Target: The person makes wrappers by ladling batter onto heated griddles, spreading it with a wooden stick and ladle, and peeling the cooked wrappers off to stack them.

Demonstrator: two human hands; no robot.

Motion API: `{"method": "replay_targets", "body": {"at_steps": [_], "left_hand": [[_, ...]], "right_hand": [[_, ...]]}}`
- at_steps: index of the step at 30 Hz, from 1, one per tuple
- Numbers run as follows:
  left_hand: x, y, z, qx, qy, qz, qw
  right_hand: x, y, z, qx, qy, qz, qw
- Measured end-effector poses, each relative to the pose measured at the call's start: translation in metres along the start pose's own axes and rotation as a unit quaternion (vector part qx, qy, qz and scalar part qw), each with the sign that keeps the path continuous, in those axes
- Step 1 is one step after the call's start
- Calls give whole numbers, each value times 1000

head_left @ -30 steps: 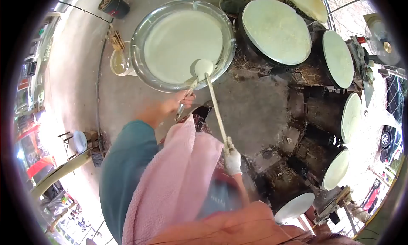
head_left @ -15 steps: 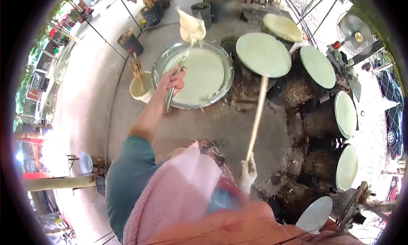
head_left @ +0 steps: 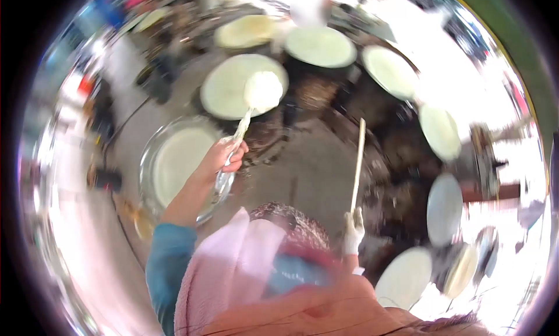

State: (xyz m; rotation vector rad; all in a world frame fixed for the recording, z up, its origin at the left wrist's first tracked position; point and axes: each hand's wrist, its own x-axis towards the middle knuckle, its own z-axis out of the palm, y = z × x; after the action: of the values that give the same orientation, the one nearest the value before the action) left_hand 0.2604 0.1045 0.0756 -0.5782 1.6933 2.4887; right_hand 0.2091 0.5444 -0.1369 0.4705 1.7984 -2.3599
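Head view, blurred, showed the left hand (head_left: 230,154) closed round a ladle (head_left: 244,124) slanting far-right, seemingly over a pale pan (head_left: 224,85), the right hand (head_left: 353,230) gripping a stick (head_left: 357,166).

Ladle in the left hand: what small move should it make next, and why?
Perhaps tip the ladle gently: the left hand holds it, with its white mixture apparently above the pale round pan, and the stick in the right hand is clear of that pan.
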Motion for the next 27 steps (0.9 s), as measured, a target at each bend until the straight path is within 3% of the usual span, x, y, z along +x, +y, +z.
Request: {"method": "replay_targets", "body": {"at_steps": [1, 3, 5, 6, 8, 11, 15, 20, 24, 27], "left_hand": [[32, -11, -1, -19, -104, -38, 994], [89, -35, 26, -49, -201, -154, 966], [131, -55, 81, -53, -264, -244, 932], [150, -63, 112, -46, -299, -272, 913], [185, -82, 179, -36, -372, -319, 871], [224, -105, 306, 45, -432, -359, 826], [259, -147, 475, 107, -522, -336, 777], [277, -201, 667, 205, -568, -287, 744], [278, -261, 768, 254, -571, -250, 739], [280, -320, 810, 245, -550, -256, 756]], "right_hand": [[-1, 1, -13, -28, 13, -21, 999], [-18, 3, -41, -67, 84, 5, 994], [-43, -9, -59, 33, 170, 7, 985], [-52, 3, -80, 84, 198, 4, 977], [-75, 10, -115, 27, 282, -14, 959], [-93, 0, -149, 70, 403, -18, 913], [-78, -4, -197, 150, 466, -32, 872], [-4, -45, -263, 81, 517, -87, 848], [59, -112, -306, -53, 569, -105, 814], [111, -119, -335, -101, 594, -88, 793]]}}
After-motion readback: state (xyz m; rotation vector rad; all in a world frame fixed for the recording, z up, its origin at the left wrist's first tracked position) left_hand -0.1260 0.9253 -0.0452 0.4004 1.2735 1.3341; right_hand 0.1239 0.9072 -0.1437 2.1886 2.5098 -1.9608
